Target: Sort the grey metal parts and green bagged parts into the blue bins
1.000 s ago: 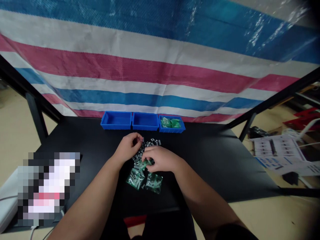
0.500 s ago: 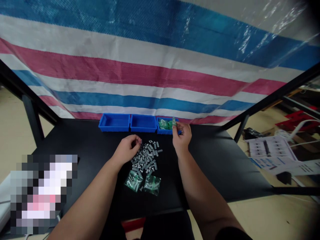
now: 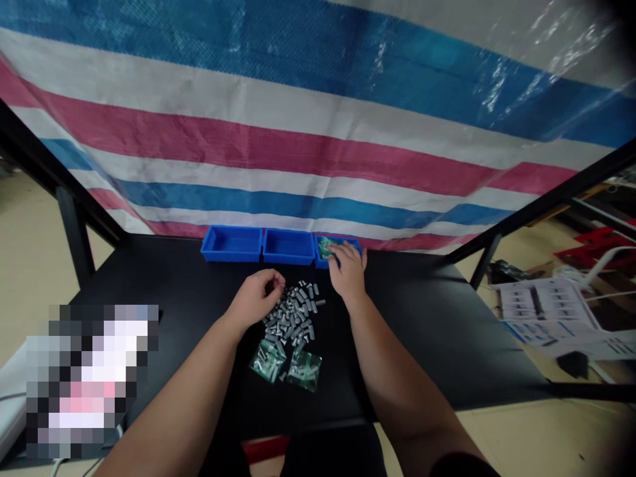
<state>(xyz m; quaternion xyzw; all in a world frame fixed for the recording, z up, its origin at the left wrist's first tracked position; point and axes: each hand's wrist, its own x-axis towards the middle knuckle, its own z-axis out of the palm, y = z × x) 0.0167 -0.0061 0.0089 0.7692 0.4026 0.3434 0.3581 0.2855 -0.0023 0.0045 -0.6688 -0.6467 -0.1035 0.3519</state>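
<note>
My right hand (image 3: 348,268) lies over the right blue bin, fingers spread on the green-and-clear bags (image 3: 326,248) inside it. Curled at the upper left edge of a pile of grey plugs and screws (image 3: 293,315), my left hand (image 3: 258,295) has its thumb and fingertips together; anything between them is too small to make out. Two small bags with green markings and pieces inside, a left one (image 3: 267,361) and a right one (image 3: 305,370), lie just below the pile.
Two more blue bins, a left one (image 3: 232,257) and a middle one (image 3: 288,259), stand along the back of the black table (image 3: 422,331). Behind them hangs a striped sheet (image 3: 298,146). Black frame bars flank the table; a blurred-out object (image 3: 94,377) lies at left.
My right hand has let go of the small bag it held above the right bin and has spread its fingers over the bags. My left hand has stayed by the pile.
</note>
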